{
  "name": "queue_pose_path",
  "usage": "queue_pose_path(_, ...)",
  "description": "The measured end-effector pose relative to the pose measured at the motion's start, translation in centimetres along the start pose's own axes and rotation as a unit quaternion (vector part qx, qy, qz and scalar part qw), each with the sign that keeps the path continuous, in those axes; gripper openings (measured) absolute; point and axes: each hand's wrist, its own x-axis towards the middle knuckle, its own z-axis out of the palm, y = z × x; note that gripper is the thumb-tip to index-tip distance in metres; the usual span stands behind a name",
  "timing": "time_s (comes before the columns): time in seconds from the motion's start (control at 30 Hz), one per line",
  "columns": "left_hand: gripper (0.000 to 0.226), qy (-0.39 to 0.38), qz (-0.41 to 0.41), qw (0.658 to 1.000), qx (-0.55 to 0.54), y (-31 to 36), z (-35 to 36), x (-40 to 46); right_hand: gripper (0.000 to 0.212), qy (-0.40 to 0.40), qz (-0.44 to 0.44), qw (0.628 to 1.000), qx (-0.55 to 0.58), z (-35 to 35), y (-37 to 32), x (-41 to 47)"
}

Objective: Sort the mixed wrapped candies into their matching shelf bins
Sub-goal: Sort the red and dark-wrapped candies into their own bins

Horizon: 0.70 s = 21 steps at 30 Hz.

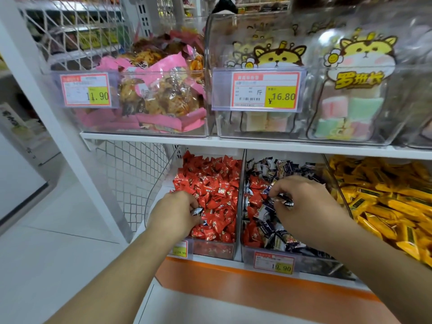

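Note:
On the lower shelf a clear bin of red wrapped candies point(210, 183) stands left of a bin of dark navy wrapped candies point(278, 169) that has several red ones point(254, 199) mixed in. My left hand point(175, 211) is in the red bin and pinches a dark wrapped candy point(196, 210). My right hand point(304, 202) is over the navy bin, its fingers curled round dark wrapped candies point(284, 199).
A bin of yellow wrapped candies point(385, 199) fills the right end. The upper shelf point(233, 142) carries bins of pink snack packs point(159, 94) and lidded marshmallow bins point(346, 108). Price tags point(273, 263) hang on the bin fronts. A white post point(70, 127) and mesh panel stand to the left.

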Motion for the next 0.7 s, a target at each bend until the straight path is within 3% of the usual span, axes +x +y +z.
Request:
queue_pose_path(0.13,0.008,0.000,0.004,0.999,0.034,0.2,0.0,0.0,0.020,0.000,-0.006,1.000,-0.006,0.0,0.0,-0.1)
queue_pose_path(0.43,0.009,0.022,0.005,0.999,0.042,-0.1,-0.5,-0.2,0.018,0.001,0.001,1.000,0.013,-0.1,0.0,-0.1)
queue_pose_path(0.6,0.010,0.032,0.016,0.999,0.034,0.3,-0.9,-0.7,0.020,0.000,-0.006,1.000,0.018,0.0,-0.1,-0.2)
queue_pose_path(0.7,0.005,0.047,0.004,0.999,-0.025,0.5,-1.8,-0.9,0.020,0.002,-0.010,1.000,0.018,-0.1,-0.1,-0.2)
